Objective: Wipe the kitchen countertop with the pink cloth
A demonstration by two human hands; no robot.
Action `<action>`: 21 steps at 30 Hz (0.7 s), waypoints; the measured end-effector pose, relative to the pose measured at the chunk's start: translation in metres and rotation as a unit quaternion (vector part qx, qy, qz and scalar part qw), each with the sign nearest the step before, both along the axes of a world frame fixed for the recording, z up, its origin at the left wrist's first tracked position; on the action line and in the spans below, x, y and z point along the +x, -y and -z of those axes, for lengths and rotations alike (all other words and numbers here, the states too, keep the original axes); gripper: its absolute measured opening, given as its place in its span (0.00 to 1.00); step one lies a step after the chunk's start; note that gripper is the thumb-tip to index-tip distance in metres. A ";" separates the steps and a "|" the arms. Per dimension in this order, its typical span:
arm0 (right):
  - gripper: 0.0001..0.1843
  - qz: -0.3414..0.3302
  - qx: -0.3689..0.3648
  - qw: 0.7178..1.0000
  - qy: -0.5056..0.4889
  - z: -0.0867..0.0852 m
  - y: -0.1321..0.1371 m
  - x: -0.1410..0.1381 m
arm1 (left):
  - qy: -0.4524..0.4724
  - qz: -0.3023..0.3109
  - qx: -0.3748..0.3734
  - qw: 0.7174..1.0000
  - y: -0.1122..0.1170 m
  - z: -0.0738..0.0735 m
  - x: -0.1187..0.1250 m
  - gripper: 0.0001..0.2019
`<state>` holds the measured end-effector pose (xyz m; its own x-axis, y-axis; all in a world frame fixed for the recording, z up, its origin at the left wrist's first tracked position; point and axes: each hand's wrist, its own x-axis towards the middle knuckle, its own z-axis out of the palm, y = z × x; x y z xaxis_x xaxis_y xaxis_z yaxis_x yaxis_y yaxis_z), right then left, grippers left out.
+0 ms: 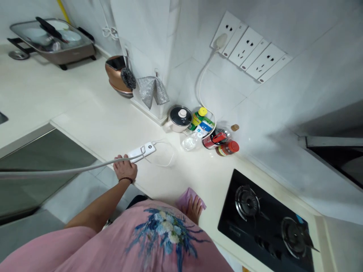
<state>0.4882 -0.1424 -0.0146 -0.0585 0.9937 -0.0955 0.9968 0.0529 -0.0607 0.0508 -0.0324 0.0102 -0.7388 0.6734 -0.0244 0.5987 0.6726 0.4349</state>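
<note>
My left hand [124, 168] rests at the counter's front edge, fingers stretched forward and palm down. Beside its fingertips lies a white power strip [145, 150] with a thin white cable; whether they touch is hard to tell. A pale thick cord [70, 170] runs in from the left and crosses in front of the fingers. My right hand [194, 208] lies flat with spread fingers on a pink-purple cloth [185, 197], pressed to the white countertop [167, 181]. Part of the right hand and wrist is hidden behind the pink shirt.
Against the wall stand a lidded pot [180, 120], a yellow-capped bottle [198, 116], a clear container [190, 142] and a red-capped jar [227, 148]. A black gas hob [255, 234] is at right. Wall sockets [249, 47] hang above; an electric pan [56, 47] sits far left.
</note>
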 end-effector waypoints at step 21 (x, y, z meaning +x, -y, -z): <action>0.43 0.068 -0.039 0.997 0.001 -0.020 -0.334 -0.054 | -0.003 0.006 -0.026 1.000 0.001 0.007 -0.004 0.37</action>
<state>0.4338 0.1920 0.0059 0.0771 0.9821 -0.1720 0.9945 -0.0880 -0.0568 0.0473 -0.0339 0.0034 -0.7315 0.6796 -0.0548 0.6090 0.6875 0.3955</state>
